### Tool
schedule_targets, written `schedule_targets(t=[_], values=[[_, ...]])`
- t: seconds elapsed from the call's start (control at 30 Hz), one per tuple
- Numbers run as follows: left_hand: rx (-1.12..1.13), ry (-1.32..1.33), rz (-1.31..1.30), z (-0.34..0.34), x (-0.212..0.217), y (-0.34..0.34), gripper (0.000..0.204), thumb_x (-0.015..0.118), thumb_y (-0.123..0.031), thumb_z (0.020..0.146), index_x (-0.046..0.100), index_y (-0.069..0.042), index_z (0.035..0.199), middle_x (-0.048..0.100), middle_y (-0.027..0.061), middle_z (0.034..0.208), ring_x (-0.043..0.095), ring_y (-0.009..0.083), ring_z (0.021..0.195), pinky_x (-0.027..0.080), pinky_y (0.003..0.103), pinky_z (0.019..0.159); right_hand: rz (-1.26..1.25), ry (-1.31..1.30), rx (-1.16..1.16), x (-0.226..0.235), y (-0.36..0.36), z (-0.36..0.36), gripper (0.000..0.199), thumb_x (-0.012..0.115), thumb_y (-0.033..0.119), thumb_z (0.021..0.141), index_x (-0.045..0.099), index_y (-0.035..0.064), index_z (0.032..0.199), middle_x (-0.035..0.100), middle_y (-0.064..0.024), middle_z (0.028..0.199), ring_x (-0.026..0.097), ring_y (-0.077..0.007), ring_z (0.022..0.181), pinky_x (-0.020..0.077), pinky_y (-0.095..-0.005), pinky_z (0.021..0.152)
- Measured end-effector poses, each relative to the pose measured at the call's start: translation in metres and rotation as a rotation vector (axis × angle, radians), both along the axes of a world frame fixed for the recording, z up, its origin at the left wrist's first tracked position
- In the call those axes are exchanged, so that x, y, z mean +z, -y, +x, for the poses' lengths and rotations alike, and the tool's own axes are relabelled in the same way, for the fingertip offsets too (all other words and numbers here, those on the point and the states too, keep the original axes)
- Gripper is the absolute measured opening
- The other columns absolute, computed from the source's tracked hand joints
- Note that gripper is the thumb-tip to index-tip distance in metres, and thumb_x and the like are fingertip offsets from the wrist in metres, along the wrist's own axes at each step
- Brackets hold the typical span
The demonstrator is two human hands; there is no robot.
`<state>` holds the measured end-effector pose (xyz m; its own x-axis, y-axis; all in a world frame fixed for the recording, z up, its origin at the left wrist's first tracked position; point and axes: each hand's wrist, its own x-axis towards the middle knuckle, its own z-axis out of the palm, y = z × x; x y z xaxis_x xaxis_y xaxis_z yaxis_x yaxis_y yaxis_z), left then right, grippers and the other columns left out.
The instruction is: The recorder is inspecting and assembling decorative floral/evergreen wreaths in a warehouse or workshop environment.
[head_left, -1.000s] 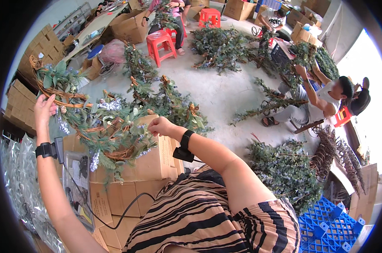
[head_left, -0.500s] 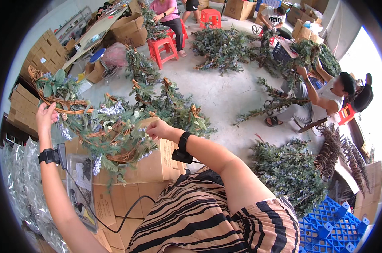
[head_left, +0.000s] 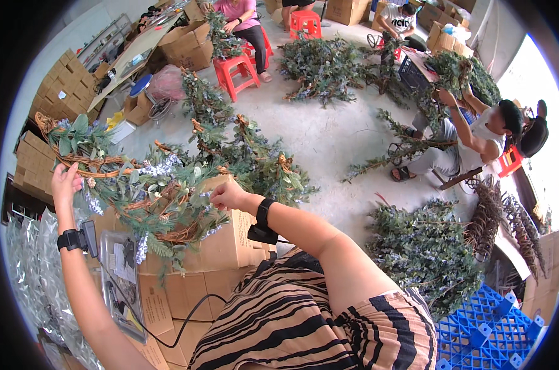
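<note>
A twisted brown vine garland (head_left: pixel 147 205), dressed with green leaves, needle sprigs and small lavender flowers, lies across a cardboard box (head_left: pixel 233 246) in front of me. My left hand (head_left: pixel 66 185) grips its left part, fingers curled at the bare vine, thumb up. At the garland's right end my right hand (head_left: pixel 230 195) is closed in a pinch on a leafy sprig; the exact stem between the fingertips is hidden. Both wrists wear black straps with small devices.
Finished-looking greenery pieces (head_left: pixel 261 148) stand just beyond the box. A leafy pile (head_left: pixel 421 246) and blue plastic pallet (head_left: pixel 486 330) lie right. A clear plastic bin (head_left: pixel 120 271) is at left. Co-workers sit around, one at right (head_left: pixel 486 132); red stools (head_left: pixel 235 74) stand farther off.
The view has shifted slightly. Both hands keep their grip on the garland, which looks almost unchanged. In the back, the person in dark shorts has moved closer to a red stool.
</note>
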<state>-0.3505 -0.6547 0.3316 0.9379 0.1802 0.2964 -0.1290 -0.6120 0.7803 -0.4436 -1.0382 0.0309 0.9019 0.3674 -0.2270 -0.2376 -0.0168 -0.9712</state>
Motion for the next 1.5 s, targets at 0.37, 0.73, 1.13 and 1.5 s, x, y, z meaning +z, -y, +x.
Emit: schedule_targets(t=[0.37, 0.73, 1.13, 1.5], values=[[-0.008, -0.004, 0.001, 0.005, 0.000, -0.006, 0.041, 0.070, -0.029, 0.085, 0.052, -0.004, 0.113, 0.056, -0.0005, 0.074, 0.053, 0.0047, 0.060, 0.044, 0.018, 0.052, 0.027, -0.027, 0.002, -0.004, 0.001, 0.004, 0.017, 0.066, 0.019, 0.083, 0.068, 0.0024, 0.086, 0.066, -0.0047, 0.073, 0.065, -0.0128, 0.060, 0.0490, -0.0266, 0.050], [-0.004, 0.038, -0.023, 0.009, -0.005, -0.006, 0.030, 0.068, -0.029, 0.087, 0.055, -0.008, 0.104, 0.054, -0.0026, 0.068, 0.051, 0.0037, 0.056, 0.041, 0.017, 0.048, 0.011, -0.013, 0.008, -0.006, -0.001, 0.003, 0.017, 0.067, 0.018, 0.082, 0.069, 0.0023, 0.087, 0.066, -0.0047, 0.072, 0.065, -0.0130, 0.060, 0.0502, -0.0275, 0.049], [-0.030, 0.016, -0.018, 0.011, -0.004, -0.007, 0.030, 0.068, -0.027, 0.087, 0.055, -0.007, 0.105, 0.054, -0.0020, 0.070, 0.051, 0.0038, 0.057, 0.042, 0.017, 0.049, 0.006, -0.012, 0.000, -0.012, -0.005, 0.003, 0.018, 0.067, 0.019, 0.081, 0.069, 0.0018, 0.087, 0.066, -0.0048, 0.070, 0.065, -0.0138, 0.058, 0.0504, -0.0279, 0.048], [-0.026, 0.012, -0.013, 0.011, -0.004, -0.008, 0.027, 0.068, -0.028, 0.087, 0.056, -0.009, 0.102, 0.055, -0.0029, 0.070, 0.052, 0.0038, 0.057, 0.042, 0.017, 0.050, 0.006, -0.025, -0.004, -0.013, -0.004, 0.002, 0.018, 0.066, 0.019, 0.081, 0.069, 0.0022, 0.087, 0.067, -0.0054, 0.072, 0.066, -0.0144, 0.059, 0.0506, -0.0278, 0.048]])
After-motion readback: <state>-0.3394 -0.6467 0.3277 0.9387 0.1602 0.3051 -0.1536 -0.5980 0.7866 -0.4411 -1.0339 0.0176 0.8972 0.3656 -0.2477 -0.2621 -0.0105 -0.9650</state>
